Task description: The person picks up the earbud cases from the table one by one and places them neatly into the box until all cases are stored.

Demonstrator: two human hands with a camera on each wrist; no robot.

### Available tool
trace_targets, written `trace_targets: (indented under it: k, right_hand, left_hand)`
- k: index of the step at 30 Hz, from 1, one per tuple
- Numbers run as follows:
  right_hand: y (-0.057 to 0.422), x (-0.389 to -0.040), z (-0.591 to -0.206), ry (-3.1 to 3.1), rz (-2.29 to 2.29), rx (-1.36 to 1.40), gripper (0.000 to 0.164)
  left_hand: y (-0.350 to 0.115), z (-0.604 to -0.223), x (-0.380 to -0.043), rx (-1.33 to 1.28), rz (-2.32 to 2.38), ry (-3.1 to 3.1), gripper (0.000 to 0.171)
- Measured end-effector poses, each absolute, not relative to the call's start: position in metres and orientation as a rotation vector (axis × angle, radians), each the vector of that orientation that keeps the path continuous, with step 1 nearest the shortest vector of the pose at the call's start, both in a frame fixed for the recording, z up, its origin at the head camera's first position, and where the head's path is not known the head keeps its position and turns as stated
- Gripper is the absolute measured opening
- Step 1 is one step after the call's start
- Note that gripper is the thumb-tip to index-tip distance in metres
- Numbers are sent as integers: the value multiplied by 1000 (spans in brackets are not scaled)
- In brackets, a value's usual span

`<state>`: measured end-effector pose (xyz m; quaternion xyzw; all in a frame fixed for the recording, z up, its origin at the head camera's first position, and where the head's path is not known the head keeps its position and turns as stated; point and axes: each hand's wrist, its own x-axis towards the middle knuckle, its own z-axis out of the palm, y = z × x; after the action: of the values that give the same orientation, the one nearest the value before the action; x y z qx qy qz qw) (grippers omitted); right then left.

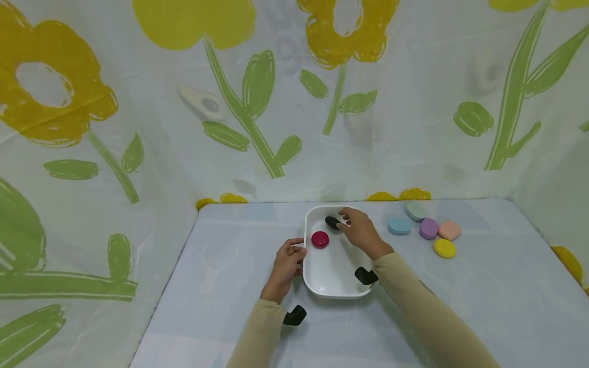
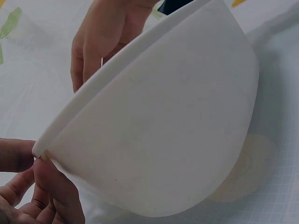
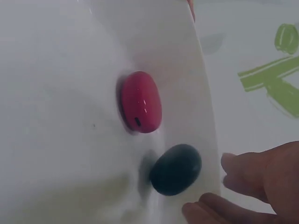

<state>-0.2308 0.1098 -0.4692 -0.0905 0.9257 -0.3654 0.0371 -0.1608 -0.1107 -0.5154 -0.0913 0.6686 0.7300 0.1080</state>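
Observation:
A white rectangular basin [image 1: 338, 266] with rounded corners stands on the table. My left hand [image 1: 285, 266] is at its left side; in the left wrist view thumb and fingers [image 2: 58, 186] pinch the rim. Inside lie a glossy crimson rounded piece [image 1: 320, 239] and, farther back, a dark green oval piece [image 1: 332, 223]. The crimson one shows a small dark slot in the right wrist view. Over the basin's far end reaches my right hand [image 1: 362, 232], thumb and fingers spread beside the green oval. In the right wrist view, a gap shows between these fingertips and the green oval [image 3: 176, 170].
Right of the basin lies a loose group of small pieces: a blue one [image 1: 399, 226], a pale green one [image 1: 415, 211], a purple one [image 1: 428, 228], a peach one [image 1: 449, 230] and a yellow one [image 1: 444, 249]. Flower-printed cloth [image 1: 414, 153] walls the table's back and sides.

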Motion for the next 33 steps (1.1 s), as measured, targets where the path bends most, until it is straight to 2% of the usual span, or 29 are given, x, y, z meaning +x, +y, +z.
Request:
trace_targets:
  k: [5, 14, 22, 33]
  right_hand:
    - [124, -218, -466, 2896, -1228, -308, 34]
    - [173, -200, -464, 2946, -1326, -164, 32]
    - [220, -196, -482, 2944, -1353, -94, 36]
    - [245, -207, -498, 2963, -1212, -47, 43]
  left_hand:
    - [-110, -516, -161, -263, 2155, 1959, 37]
    - [-110, -516, -161, -258, 2167, 1953, 38]
    - [-109, -516, -160, -275, 2155, 1959, 38]
    - [-107, -513, -159, -272, 2148, 1966, 38]
